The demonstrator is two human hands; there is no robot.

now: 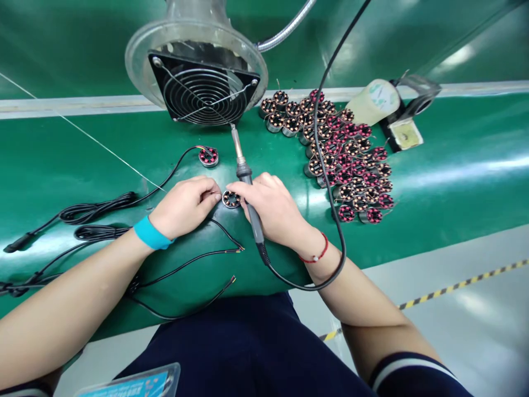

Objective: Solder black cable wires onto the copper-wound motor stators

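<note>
Steadying the coil ring (231, 199) appears to be the step in hand, judged as the handling of a small part for soldering. The ring sits at the green bench (433, 193), between my two hands, with its open face up. My left hand (188, 207) is nearly closed, thumb and forefinger pinched at the ring's left edge; I cannot tell whether a fine wire lies in that pinch. My right hand (268, 209) is curled around the handle of the soldering iron (246, 175), its fingertips reaching the ring's right side. The iron's tip points away from me, towards the fan (209, 99). As I judge it, the next move calls for a still ring and for turning the hot end with care, clear of my fingers.

Beyond the ring stands a second ring (208, 157) with a cable attached. Black cables (97, 208) lie to the left; a crowd of coils (346, 160) stands to the right, near a sponge tray (407, 135).

Hidden: the fingers under my right palm, and parts of the cables beneath my left forearm. Whether the iron's tip touches the fan is unclear. The badge (136, 386) is cut off below.
</note>
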